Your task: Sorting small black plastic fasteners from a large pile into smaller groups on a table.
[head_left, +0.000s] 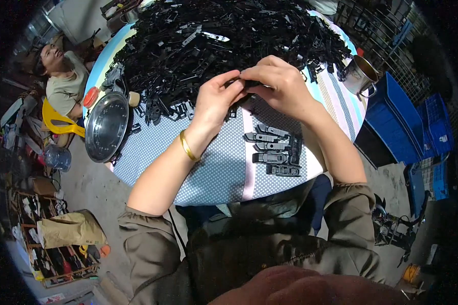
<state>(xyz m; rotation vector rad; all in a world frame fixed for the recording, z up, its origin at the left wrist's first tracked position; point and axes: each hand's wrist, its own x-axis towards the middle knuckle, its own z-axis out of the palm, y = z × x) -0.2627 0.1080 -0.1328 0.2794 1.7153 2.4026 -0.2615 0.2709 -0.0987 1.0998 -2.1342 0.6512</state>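
Observation:
Over the middle of the table, my left hand [213, 100] and my right hand [282, 86] meet at the fingertips. Both are closed in a pinch, and whatever sits between them is small, dark and mostly hidden by the fingers. A gold bangle [188, 146] circles my left wrist. Just beyond the hands spreads a large heap of small black plastic parts [188, 61]. Below my right hand, a neat stack of longer black pieces [272, 146] lies in rows near the table's front edge.
The round table has a patterned cloth [203, 175]. A metal bowl [107, 127] and a red lid [91, 97] are at its left edge, a metal mug [360, 76] at its right. Blue crates [397, 117] stand right. Another person [63, 84] is at far left, beside a yellow chair [56, 119].

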